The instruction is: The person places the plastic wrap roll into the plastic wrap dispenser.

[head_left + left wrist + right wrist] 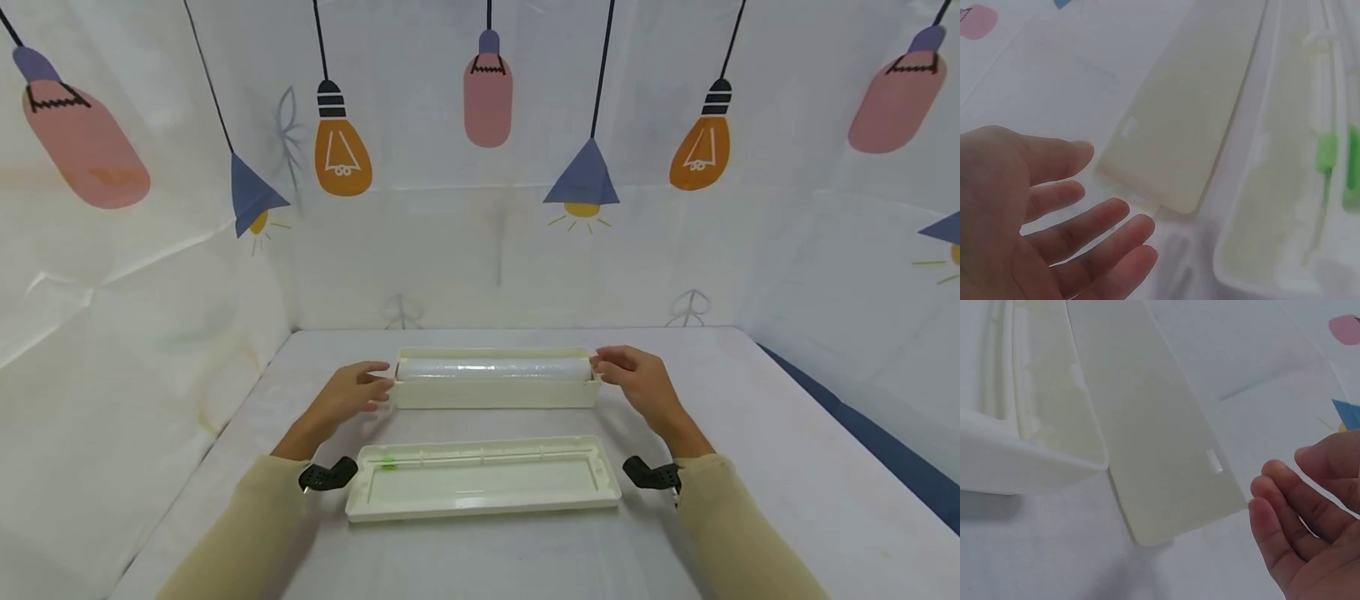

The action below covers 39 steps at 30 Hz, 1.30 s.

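A long cream box [495, 395] holds a roll of clear film [495, 369] lying lengthwise inside. At its left end is my left hand [351, 395], fingers spread; in the left wrist view that hand [1079, 225] is beside the box's end [1172, 125] with nothing gripped. My right hand [637, 379] is at the box's right end, and in the right wrist view its loosely bent fingers [1285, 519] are near the corner of the box [1166, 456], holding nothing visible. Whether fingertips touch the box is unclear. Nearer to me lies a flat cream lid [487, 487] with a green piece [388, 462].
The white table [480, 567] meets a white cloth wall [450, 250] printed with lamps and bulbs behind the box. Another cloth wall rises at the left. A dark blue strip [862, 425] runs along the table's right edge. Both wrists wear black straps.
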Available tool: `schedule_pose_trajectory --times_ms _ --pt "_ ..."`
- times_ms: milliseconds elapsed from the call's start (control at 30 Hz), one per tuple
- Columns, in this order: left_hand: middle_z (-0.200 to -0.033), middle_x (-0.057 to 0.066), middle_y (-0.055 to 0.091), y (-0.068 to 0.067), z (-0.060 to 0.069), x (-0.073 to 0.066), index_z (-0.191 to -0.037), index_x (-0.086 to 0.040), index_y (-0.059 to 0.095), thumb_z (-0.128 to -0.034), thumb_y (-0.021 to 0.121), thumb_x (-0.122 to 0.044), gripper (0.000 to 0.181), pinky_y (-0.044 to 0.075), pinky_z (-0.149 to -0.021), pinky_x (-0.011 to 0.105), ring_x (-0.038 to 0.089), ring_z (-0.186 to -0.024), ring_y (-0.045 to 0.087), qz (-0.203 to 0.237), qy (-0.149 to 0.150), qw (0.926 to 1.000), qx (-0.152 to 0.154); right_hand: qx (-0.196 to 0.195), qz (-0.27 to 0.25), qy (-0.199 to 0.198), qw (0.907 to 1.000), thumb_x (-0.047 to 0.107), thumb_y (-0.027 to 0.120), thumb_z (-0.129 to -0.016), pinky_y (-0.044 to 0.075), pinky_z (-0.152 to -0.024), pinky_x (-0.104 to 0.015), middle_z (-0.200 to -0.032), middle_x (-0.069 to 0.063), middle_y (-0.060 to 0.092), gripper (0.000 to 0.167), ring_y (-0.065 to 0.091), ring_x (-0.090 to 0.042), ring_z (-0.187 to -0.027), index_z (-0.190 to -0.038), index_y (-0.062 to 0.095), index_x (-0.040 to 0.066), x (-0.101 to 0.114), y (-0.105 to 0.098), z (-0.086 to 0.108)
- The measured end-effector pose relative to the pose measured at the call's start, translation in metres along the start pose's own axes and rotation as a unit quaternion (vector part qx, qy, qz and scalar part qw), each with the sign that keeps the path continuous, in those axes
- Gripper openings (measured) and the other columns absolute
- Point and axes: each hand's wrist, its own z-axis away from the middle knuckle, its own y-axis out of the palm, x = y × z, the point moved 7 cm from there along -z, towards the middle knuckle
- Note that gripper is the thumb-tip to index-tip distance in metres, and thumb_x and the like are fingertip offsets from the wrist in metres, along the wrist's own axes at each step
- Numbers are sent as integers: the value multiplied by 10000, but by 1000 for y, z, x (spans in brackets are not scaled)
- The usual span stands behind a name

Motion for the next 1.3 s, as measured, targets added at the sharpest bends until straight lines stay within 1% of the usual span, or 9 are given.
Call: schedule_pose_trajectory --times_ms 100,200,433,600,700,800,1033,1133,1300 --pt "-1301 188 632 1 6 4 -1449 -52 512 -1006 623 -294 517 566 -862 403 277 -1026 671 -113 -11 9999 64 17 -211 -30 9998 198 632 -1012 570 -840 -260 -1209 -217 673 388 672 -246 -1063 -1292 595 -70 0 -3 5" --pt "-1214 154 676 4 14 7 -1415 -38 548 -1009 618 -317 497 564 -843 404 248 -981 671 -289 39 9993 232 193 -192 21 9996 202 633 -1012 580 -822 -280 -1188 -217 681 373 676 -256 -1043 -1265 615 -71 -1 -3 11" --pt "-991 73 704 10 34 14 -1364 -9 586 -1006 630 -291 458 530 -737 363 216 -821 627 -454 44 9971 611 805 -10 251 9964 196 643 -1003 587 -834 -353 -1198 -240 670 383 671 -319 -1052 -1270 609 -76 -4 -1 25" --pt "-934 57 664 12 43 21 -1340 -55 625 -986 657 -307 435 481 -726 343 200 -742 586 -524 -48 9957 769 1466 33 492 9880 210 652 -997 587 -827 -367 -1221 -231 662 462 667 -291 -1042 -1337 550 -85 -13 2 37" --pt "-949 60 655 12 48 26 -1322 -81 649 -973 676 -309 418 476 -727 344 208 -730 587 -479 -177 9953 827 1835 -64 626 9810 212 656 -993 588 -817 -378 -1191 -224 670 493 666 -298 -1027 -1364 526 -86 -19 5 46" --pt "-1001 61 656 13 53 29 -1325 -88 652 -971 677 -323 426 511 -728 348 216 -768 599 -349 -190 9947 944 2128 -60 804 9738 230 678 -976 586 -798 -398 -1184 -199 676 523 664 -299 -1001 -1380 521 -64 -24 7 54" --pt "-1149 87 650 13 62 31 -1333 -68 647 -993 639 -344 437 513 -744 356 225 -795 579 -225 85 9903 1369 2859 -16 668 9559 208 677 -964 583 -736 -435 -1167 -181 666 554 649 -308 -922 -1402 493 -78 -19 22 66" --pt "-1221 82 646 11 63 32 -1296 -76 675 -988 640 -377 432 514 -741 357 221 -824 574 -299 110 9892 1432 2971 58 642 9527 225 672 -969 580 -735 -426 -1131 -166 667 554 656 -308 -865 -1404 497 -69 -15 26 68" --pt "-1208 63 665 11 63 29 -1234 -91 713 -965 668 -399 411 517 -739 355 210 -877 577 -394 117 9879 1494 2922 310 719 9532 262 681 -962 564 -733 -408 -1103 -138 657 573 656 -297 -801 -1405 509 -59 -15 27 68"
